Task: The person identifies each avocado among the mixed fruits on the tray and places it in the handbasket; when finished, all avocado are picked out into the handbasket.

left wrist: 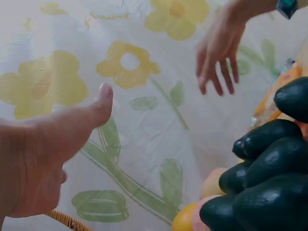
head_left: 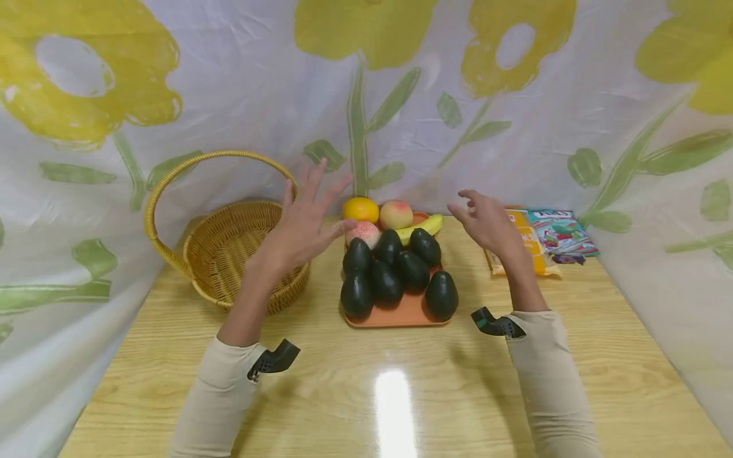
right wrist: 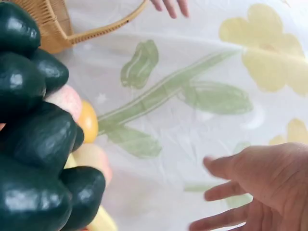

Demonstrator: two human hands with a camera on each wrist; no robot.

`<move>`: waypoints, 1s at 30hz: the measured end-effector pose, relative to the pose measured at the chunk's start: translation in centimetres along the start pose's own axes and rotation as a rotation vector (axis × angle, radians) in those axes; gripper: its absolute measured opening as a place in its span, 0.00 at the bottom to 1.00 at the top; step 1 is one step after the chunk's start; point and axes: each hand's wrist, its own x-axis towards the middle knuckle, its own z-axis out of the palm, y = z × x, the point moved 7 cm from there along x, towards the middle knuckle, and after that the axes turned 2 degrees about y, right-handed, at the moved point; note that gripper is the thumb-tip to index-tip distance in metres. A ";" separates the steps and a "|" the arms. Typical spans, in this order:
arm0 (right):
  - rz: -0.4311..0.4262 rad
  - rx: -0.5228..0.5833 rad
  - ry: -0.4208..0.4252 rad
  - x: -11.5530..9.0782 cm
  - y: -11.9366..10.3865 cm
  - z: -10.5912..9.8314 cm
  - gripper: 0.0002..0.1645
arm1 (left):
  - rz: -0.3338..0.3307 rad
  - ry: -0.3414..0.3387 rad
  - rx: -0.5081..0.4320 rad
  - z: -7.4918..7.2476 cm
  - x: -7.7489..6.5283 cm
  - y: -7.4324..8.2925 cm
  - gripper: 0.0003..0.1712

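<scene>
My left hand (head_left: 303,222) hovers with spread fingers between the wicker basket (head_left: 197,280) and the fruit, overlapping the basket's right side in the head view. To the right of the fruit, my right hand (head_left: 487,222) hangs in the air, fingers loosely bent and holding nothing. Between them an orange tray (head_left: 395,318) bears several dark green avocados (head_left: 441,296). Behind these lie a banana (head_left: 429,224), a pale peach (head_left: 396,215), a speckled pink peach (head_left: 363,235) and an orange (head_left: 361,209). In the right wrist view the avocados (right wrist: 36,139) fill the left side.
Snack packets lie at the back right: a yellow-orange one (head_left: 529,245) and a teal one (head_left: 561,232), with a small purple wrapper (head_left: 568,259) by them. The basket's tall handle (head_left: 150,219) arches up. A flowered curtain (head_left: 240,95) hangs behind the wooden table (head_left: 321,394).
</scene>
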 end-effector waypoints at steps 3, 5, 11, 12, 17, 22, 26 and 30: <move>-0.011 0.062 -0.033 0.6 1.4 0.8 0.35 | 0.009 -0.013 -0.124 0.2 -0.4 0.1 0.44; -0.007 0.099 -0.076 0.9 2.4 1.7 0.32 | 0.014 -0.031 -0.188 0.5 -0.9 0.1 0.41; 0.058 0.125 -0.257 1.4 5.0 4.8 0.31 | 0.059 -0.208 -0.297 2.6 -2.1 0.4 0.34; 0.066 0.117 -0.285 1.5 5.3 5.3 0.32 | 0.068 -0.257 -0.309 3.1 -2.3 0.6 0.33; 0.081 0.100 -0.417 2.3 6.7 7.7 0.36 | 0.129 -0.468 -0.273 4.9 -2.9 1.2 0.34; -0.024 0.035 -0.465 3.6 7.6 9.2 0.45 | 0.112 -0.573 -0.223 6.0 -2.8 0.8 0.40; -0.025 0.025 -0.527 3.9 8.1 9.8 0.55 | 0.108 -0.653 -0.194 7.1 -2.7 0.6 0.44; -0.015 0.065 -0.612 4.3 8.5 10.6 0.60 | 0.116 -0.692 -0.147 7.7 -2.5 0.6 0.46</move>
